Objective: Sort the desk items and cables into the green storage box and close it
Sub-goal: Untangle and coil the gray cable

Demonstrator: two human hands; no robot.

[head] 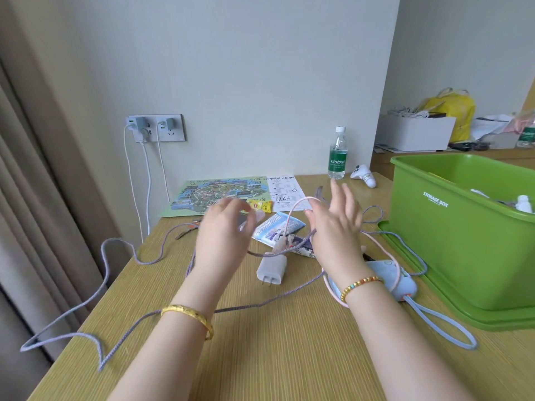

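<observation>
Both hands hover above the wooden counter (289,357) in the middle of the frame, palms turned away from the camera. The left hand (223,235) is blurred, with its fingers spread loosely and curved; it grips nothing that shows. The right hand (335,227) has its fingers straight and raised, and a pink cable (295,208) loops up beside its thumb; whether the thumb touches it I cannot tell. A gold bangle (189,316) sits on the left wrist and a beaded bracelet (360,286) on the right.

The green storage box (463,241) stands open at the right edge of the frame, resting on its flat green lid (434,302), with a few small items inside. A long purple cable (86,302) trails across the counter from the lower left and hangs off its edge. Just below and between the hands lies a white charger plug (272,269), prongs toward the camera. Under the right wrist sits a light blue power bank (402,282) with a blue loop strap (443,325) stretching to the lower right. A blue-and-white packet (278,227) lies between the hands.

Farther back, a colourful map (214,195), a yellow tea-bag packet (260,205) and a handwritten paper sheet (285,191) lie flat. A water bottle (337,154) stands upright near the wall, with a white controller (363,175) just beside it. Two chargers sit in the wall socket (156,127) at upper left.
</observation>
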